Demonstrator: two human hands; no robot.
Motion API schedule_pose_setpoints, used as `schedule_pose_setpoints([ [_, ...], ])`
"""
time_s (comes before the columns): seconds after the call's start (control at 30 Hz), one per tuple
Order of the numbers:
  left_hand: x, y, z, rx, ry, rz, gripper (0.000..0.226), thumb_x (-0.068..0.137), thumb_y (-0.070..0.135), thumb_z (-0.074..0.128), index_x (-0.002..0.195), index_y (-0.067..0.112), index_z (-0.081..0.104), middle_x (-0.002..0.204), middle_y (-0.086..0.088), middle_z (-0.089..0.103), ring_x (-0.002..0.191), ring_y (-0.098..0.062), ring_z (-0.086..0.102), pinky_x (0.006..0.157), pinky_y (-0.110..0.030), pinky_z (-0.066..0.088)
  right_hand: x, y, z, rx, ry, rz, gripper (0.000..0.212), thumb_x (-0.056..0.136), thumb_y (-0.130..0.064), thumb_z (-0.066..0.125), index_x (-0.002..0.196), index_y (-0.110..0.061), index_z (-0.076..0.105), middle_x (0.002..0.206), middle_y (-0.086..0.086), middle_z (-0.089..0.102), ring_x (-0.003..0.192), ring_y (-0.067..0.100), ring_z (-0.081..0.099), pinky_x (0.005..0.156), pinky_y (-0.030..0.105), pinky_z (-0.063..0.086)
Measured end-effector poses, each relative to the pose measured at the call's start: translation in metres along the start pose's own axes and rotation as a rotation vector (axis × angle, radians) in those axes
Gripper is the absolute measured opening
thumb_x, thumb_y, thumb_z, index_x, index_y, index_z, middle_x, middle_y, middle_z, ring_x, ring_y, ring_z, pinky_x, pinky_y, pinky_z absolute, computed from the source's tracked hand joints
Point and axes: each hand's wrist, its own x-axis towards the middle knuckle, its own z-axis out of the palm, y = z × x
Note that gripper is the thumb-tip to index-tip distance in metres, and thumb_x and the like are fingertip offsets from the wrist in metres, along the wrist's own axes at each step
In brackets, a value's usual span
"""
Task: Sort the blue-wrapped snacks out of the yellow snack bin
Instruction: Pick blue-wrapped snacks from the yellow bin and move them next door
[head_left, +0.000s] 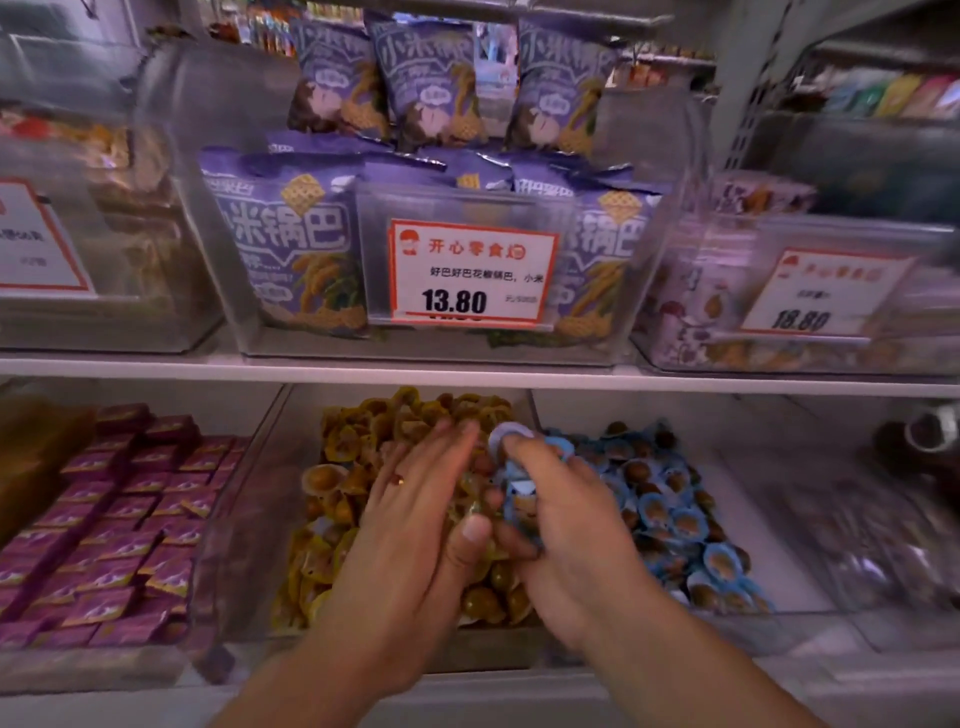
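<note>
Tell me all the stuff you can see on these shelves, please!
yellow snacks: many, yellow-brown, middle lower bin
blue snacks: many, blue, bin to the right
purple packets: many, purple, lower left bin
snack bags: several, purple-blue, upper middle bin
price tag: one, white and red, reads 13.80
left hand: flat on the yellow snacks, wears a ring
right hand: holds several blue snacks

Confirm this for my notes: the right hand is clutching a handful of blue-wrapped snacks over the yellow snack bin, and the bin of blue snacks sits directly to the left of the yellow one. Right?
Not quite. The head view shows the bin of blue snacks directly to the right of the yellow snack bin, not the left; purple packets fill the left neighbour. The rest holds: the right hand grips several blue-wrapped snacks.
</note>
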Motion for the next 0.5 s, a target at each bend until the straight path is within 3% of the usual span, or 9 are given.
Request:
schedule_pose_setpoints([
  [0.03, 0.001, -0.003, -0.001, 0.002, 0.017, -0.028, 0.052, 0.103, 0.051, 0.030, 0.150, 0.028, 0.035, 0.153, 0.015, 0.037, 0.144, -0.008, 0.031, 0.115, -0.040, 0.029, 0.001, -0.009, -0.008, -0.036, 0.016, -0.052, 0.010, 0.091, -0.021, 0.064, 0.090, -0.012, 0.069, 0.077, 0.007, 0.067, 0.053, 0.013, 0.057, 0.034, 0.021, 0.031],
  [0.1, 0.005, -0.012, -0.005, 0.017, 0.010, -0.113, 0.040, 0.101, 0.044, 0.039, 0.136, 0.028, 0.053, 0.137, 0.014, 0.053, 0.129, -0.006, 0.049, 0.105, -0.042, 0.043, 0.008, -0.027, -0.031, -0.177, 0.083, -0.224, 0.014, 0.087, -0.026, 0.065, 0.083, -0.013, 0.067, 0.076, 0.008, 0.070, 0.052, 0.013, 0.057, 0.036, 0.023, 0.032],
  [0.13, 0.006, -0.018, -0.007, 0.011, -0.025, -0.159, 0.035, 0.100, 0.043, 0.043, 0.128, 0.029, 0.060, 0.129, 0.015, 0.058, 0.122, -0.005, 0.054, 0.100, -0.040, 0.047, 0.014, -0.036, -0.048, -0.355, 0.137, -0.345, 0.015, 0.085, -0.029, 0.065, 0.082, -0.015, 0.067, 0.074, 0.006, 0.071, 0.054, 0.012, 0.060, 0.040, 0.024, 0.037],
  [0.2, 0.006, -0.029, -0.008, 0.018, -0.143, -0.208, 0.029, 0.099, 0.042, 0.050, 0.122, 0.032, 0.064, 0.124, 0.019, 0.059, 0.118, -0.001, 0.055, 0.099, -0.032, 0.047, 0.026, -0.047, -0.082, -0.862, 0.219, -0.515, 0.010, 0.087, -0.029, 0.065, 0.086, -0.019, 0.068, 0.074, -0.002, 0.069, 0.066, 0.001, 0.061, 0.055, 0.014, 0.043],
  [0.27, 0.005, -0.031, -0.004, 0.073, -0.275, -0.172, 0.034, 0.096, 0.046, 0.054, 0.126, 0.034, 0.062, 0.132, 0.020, 0.054, 0.126, 0.001, 0.048, 0.106, -0.028, 0.042, 0.037, -0.047, -0.109, -1.217, 0.190, -0.426, 0.016, 0.091, -0.030, 0.065, 0.105, -0.027, 0.071, 0.093, -0.011, 0.069, 0.086, -0.002, 0.061, 0.070, 0.011, 0.042],
  [0.33, 0.006, -0.024, 0.007, 0.135, -0.388, -0.124, 0.051, 0.088, 0.065, 0.052, 0.132, 0.039, 0.055, 0.144, 0.021, 0.042, 0.138, -0.001, 0.035, 0.115, -0.032, 0.033, 0.040, -0.037, -0.124, -1.262, 0.182, -0.343, 0.024, 0.092, -0.035, 0.064, 0.113, -0.026, 0.071, 0.106, -0.006, 0.070, 0.101, 0.009, 0.063, 0.076, 0.017, 0.043],
  [0.37, 0.007, -0.019, 0.015, 0.179, -0.437, -0.110, 0.061, 0.083, 0.074, 0.048, 0.136, 0.043, 0.050, 0.150, 0.021, 0.033, 0.143, -0.003, 0.026, 0.118, -0.036, 0.027, 0.040, -0.032, -0.125, -1.246, 0.197, -0.385, 0.027, 0.093, -0.038, 0.062, 0.115, -0.025, 0.070, 0.108, -0.005, 0.070, 0.103, 0.010, 0.063, 0.075, 0.016, 0.043],
  [0.5, 0.019, -0.013, 0.040, 0.281, -0.646, -0.161, 0.073, 0.076, 0.078, 0.052, 0.140, 0.046, 0.037, 0.157, 0.026, -0.006, 0.149, -0.009, -0.005, 0.122, -0.051, 0.010, 0.030, -0.008, -0.101, -1.138, 0.111, -0.517, 0.044, 0.088, -0.060, 0.048, 0.124, -0.038, 0.061, 0.113, -0.019, 0.059, 0.097, -0.010, 0.054, 0.077, 0.004, 0.038],
])
